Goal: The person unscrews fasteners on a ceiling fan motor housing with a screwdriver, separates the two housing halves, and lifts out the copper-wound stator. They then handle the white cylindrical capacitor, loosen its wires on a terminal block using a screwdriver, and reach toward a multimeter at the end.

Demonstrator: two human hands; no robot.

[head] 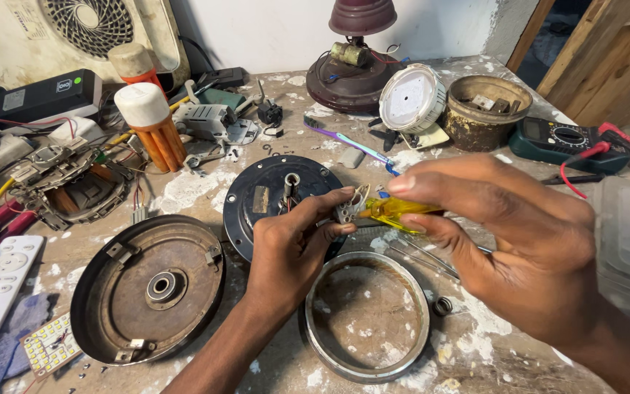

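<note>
Nearest the camera, a metal ring (367,315) lies flat on the paint-spattered tabletop (475,350), with a rusted round cover (149,288) to its left. Above the ring, the left hand (293,244) pinches a small grey terminal block (345,211) between thumb and fingertips. The right hand (508,244) grips a yellow-handled screwdriver (395,211) between thumb and forefinger, remaining fingers loosely extended; the tool points toward the block and appears to touch it. Directly behind both hands, a dark circular motor plate (271,197) rests on the tabletop. Further back stand two orange tubes with white caps (151,124), a toothbrush (348,146) and a white round disc (412,98). A green multimeter (559,138) lies at far right.
</note>
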